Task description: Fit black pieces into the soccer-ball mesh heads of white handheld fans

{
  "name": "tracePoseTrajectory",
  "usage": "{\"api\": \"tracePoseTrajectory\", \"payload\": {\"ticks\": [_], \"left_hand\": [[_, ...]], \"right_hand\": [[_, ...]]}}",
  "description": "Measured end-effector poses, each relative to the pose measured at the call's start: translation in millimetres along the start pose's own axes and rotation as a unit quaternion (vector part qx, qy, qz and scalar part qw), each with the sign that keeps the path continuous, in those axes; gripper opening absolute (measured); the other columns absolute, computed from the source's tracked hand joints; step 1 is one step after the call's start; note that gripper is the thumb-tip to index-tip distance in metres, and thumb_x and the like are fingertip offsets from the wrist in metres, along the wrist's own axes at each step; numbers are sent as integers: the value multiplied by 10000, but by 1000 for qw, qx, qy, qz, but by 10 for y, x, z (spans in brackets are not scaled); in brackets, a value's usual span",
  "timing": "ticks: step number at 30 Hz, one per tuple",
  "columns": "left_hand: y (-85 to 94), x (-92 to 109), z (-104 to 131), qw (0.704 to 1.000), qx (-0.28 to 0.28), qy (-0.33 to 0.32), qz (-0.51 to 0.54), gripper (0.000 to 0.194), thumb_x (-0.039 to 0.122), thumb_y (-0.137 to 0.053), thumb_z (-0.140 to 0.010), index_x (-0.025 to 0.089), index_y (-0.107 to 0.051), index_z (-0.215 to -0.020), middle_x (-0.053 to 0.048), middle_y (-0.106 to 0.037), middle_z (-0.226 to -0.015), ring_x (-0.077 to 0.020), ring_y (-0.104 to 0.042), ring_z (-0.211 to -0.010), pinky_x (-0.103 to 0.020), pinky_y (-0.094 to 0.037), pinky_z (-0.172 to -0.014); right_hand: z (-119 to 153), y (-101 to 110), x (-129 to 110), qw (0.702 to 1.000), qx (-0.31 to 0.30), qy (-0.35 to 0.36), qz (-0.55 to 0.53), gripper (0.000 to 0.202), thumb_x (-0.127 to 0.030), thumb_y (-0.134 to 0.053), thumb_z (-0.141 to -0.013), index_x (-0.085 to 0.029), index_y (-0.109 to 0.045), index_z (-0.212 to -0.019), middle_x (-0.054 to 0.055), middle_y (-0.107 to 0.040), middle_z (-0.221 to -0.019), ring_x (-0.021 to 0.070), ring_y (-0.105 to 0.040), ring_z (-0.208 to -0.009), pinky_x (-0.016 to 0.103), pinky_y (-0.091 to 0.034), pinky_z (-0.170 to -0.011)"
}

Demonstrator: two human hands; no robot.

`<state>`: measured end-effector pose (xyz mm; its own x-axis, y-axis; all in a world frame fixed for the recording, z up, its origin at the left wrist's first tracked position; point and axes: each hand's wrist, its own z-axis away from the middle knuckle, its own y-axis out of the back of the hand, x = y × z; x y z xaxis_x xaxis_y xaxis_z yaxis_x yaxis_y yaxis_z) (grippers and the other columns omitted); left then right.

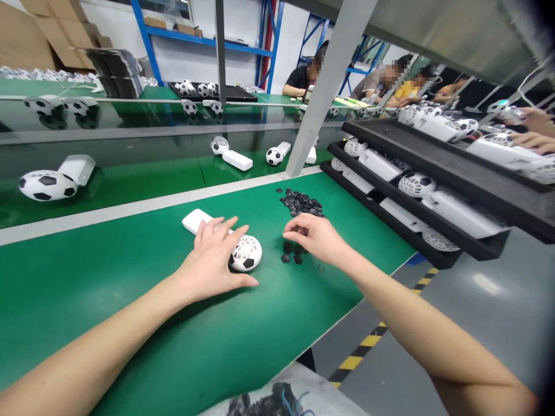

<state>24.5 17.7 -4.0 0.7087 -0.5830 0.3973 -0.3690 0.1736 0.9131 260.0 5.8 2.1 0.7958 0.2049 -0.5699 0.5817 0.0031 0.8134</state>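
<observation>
Where the ball lay: on the green worktop in front of us, its white handle pointing away to the far left.
Left hand: open and spread over the near-left side of the ball, 4 fingers across the top and the thumb apart below; we could not tell how hard it pressed, if it did.
Right hand: thumb and fingertips drawn together above the black pieces; we could not tell whether they held 1, as the gap lay in shadow.
Heap: more dark pieces lay overlapping just beyond that hand, so we judged it easier to take from the few set apart, 1 at a time.
Pinch: because the pieces looked thin and flat, we favoured taking each by its edge, with its angled sides in sight.
Openwork shell: it looked delicate, so we thought a broad, light hold wiser than a squeeze, with the fingers clear of the open lattice.
Black trays: stacked to our right, filled with similar units; we wanted our forearm to pass clear of their corners.
</observation>
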Motion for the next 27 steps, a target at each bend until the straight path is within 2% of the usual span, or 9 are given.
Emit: {"api": "tracePoseTrajectory", "payload": {"ticks": [3, 6, 10, 15, 17, 20, 23, 25, 27], "left_hand": [[0, 59, 10, 999, 31, 30, -18, 751, 664, -531, -645, 173, -486, -1213, -135, -478, -1194, -346, -335, -1131, -522, -287, -936], [54, 52, -4, 1000, 7, -5, 0, 611, 558, -549, -702, 192, -511, -1189, -94, -568, -1067, -294, -419, -1046, -470, -336, -911], [97, -14, 4, 995, -44, -46, 78, 561, 369, -570, -719, 242, -444, -1250, -49, -501, -1245, -265, -375, -1157, -430, -340, -963], [-3, -15, 21, 992, -14, -55, 116, 559, 261, -574, -688, 178, -446, -1226, -72, -479, -1256, -238, -324, -1206, -400, -300, -1027], [-24, -5, 14, 990, -13, -59, 129, 556, 260, -593, -681, 178, -456, -1214, -71, -486, -1239, -229, -326, -1205, -387, -296, -1033], [-16, 17, 5, 984, -3, -55, 170, 515, 332, -627, -691, 236, -491, -1179, -44, -478, -1245, -220, -341, -1200, -390, -300, -1027], [-11, 57, 7, 979, 52, -18, 194, 287, 406, -595, -738, 263, -602, -986, -19, -512, -1199, -209, -400, -1149, -392, -330, -993], [-16, 82, 12, 980, 88, -16, 179, 156, 366, -558, -780, 251, -632, -854, -13, -549, -1137, -198, -430, -1106, -382, -355, -958], [-17, 100, 17, 982, 108, -34, 151, 116, 310, -539, -798, 241, -633, -800, -11, -569, -1092, -192, -441, -1075, -375, -369, -928]], "right_hand": [[59, 58, 98, 997, -49, -16, 63, 98, -284, -616, -740, -200, -658, -769, 12, -622, -742, 127, -555, -651, 249, -430, -597], [82, 6, 108, 993, -67, -3, 95, 134, -266, -617, -744, -211, -668, -855, 25, -638, -795, 147, -576, -722, 249, -439, -631], [32, -70, 61, 984, -74, 36, 160, 147, -211, -534, -807, -193, -679, -825, 60, -646, -815, 184, -571, -805, 289, -435, -717], [-18, -124, 21, 962, -79, 99, 240, 214, -200, -457, -854, -161, -667, -852, 91, -635, -812, 207, -558, -809, 348, -414, -761], [-11, -125, -16, 975, -66, 100, 187, 215, -226, -458, -861, -168, -665, -854, 76, -637, -828, 185, -565, -800, 326, -423, -759], [23, -104, -130, 992, -51, 108, 43, 186, -258, -486, -852, -195, -661, -833, 30, -642, -804, 141, -576, -756, 266, -444, -714], [63, -103, -272, 991, -33, 127, -39, 173, -263, -495, -847, -210, -658, -821, 7, -635, -769, 125, -576, -739, 248, -445, -700], [83, -130, -346, 988, -21, 139, -61, 170, -256, -498, -845, -209, -659, -815, 7, -634, -766, 124, -577, -744, 247, -446, -708], [98, -168, -398, 986, -8, 146, -76, 154, -251, -514, -836, -207, -658, -803, 11, -640, -779, 127, -582, -767, 249, -450, -729]]}}
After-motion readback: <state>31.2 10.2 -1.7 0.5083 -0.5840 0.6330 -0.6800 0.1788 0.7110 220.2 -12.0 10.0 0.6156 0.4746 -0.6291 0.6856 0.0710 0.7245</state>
